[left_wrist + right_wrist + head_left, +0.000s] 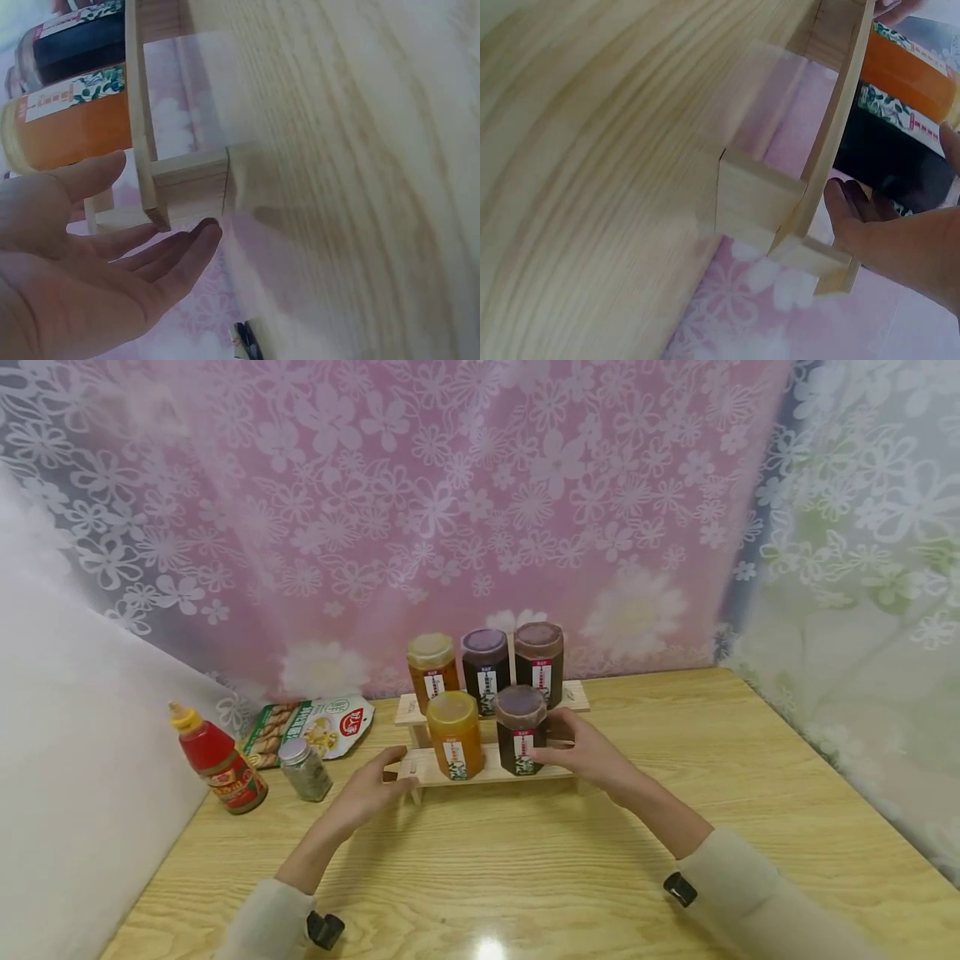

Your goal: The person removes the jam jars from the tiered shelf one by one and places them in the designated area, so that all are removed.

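We see a dark jar (517, 735) upright at the centre of the frame, on the front step of a low wooden shelf (491, 765). The right hand (592, 756) grasps it from its right side, thumb across the front and fingers around the far side. The left hand (372, 787) is at the shelf's left end, fingers loosely extended and holding no jar; we cannot tell whether they touch the wood.

Just left of the dark jar, an orange jar (455, 739) with a yellow lid stands upright on the same step. On the raised back step, we see three more upright jars in a row: an amber one (432, 668), a purple-lidded one (486, 668) and a dark one with a brownish lid (539, 660).

At the lower left of the frame, well apart from the shelf, a red bottle (219, 762) leans in our view beside a small shaker (306, 770), with green-and-white packaging (330, 731) behind. Everything sits on a pale wood table (487, 860); pink flowered cloth (450, 485) fills the upper frame.
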`<state>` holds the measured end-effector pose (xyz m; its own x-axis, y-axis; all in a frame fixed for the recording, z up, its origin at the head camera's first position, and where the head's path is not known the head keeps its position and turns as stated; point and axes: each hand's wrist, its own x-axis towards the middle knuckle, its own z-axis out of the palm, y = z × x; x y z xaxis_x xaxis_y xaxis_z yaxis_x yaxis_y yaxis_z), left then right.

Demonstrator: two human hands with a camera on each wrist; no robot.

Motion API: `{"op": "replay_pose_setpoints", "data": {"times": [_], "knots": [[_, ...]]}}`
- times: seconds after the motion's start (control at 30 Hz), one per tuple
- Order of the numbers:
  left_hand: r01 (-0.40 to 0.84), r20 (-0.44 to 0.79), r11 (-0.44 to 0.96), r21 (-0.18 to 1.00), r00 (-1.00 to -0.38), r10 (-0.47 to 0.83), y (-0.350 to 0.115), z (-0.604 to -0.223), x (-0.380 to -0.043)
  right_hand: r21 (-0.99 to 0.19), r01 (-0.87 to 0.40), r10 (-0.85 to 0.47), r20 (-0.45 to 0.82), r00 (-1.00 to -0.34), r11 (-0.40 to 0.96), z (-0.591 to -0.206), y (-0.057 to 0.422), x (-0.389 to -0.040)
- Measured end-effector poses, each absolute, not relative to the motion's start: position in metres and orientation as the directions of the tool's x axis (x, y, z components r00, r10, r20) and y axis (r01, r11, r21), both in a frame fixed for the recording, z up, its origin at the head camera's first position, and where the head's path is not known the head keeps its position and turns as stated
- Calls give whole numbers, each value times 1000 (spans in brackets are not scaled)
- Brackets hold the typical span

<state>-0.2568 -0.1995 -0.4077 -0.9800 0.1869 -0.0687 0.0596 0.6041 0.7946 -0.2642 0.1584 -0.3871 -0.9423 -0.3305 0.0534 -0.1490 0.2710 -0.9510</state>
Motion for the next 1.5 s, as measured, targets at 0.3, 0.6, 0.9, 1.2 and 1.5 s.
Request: {"op": "replay_pose_setpoints", "data": {"times": [0.3, 0.6, 0.9, 1.2, 1.5], "knots": [[46, -69, 610, 791, -984, 164, -197, -416, -262, -938, -170, -241, 97, -966, 303, -390, 134, -266], [62, -46, 626, 778, -987, 156, -193, -416, -267, -898, -187, -160, 133, -978, 397, -385, 118, -264], [70, -30, 614, 786, -988, 151, -193, -416, -268, -837, -190, -142, 136, -980, 513, -386, 121, -264], [63, -33, 609, 790, -989, 145, -192, -416, -271, -815, -203, -161, 137, -978, 543, -384, 130, -263], [55, -43, 629, 775, -989, 139, -189, -416, -272, -860, -182, -185, 105, -977, 476, -383, 146, -258]]}}
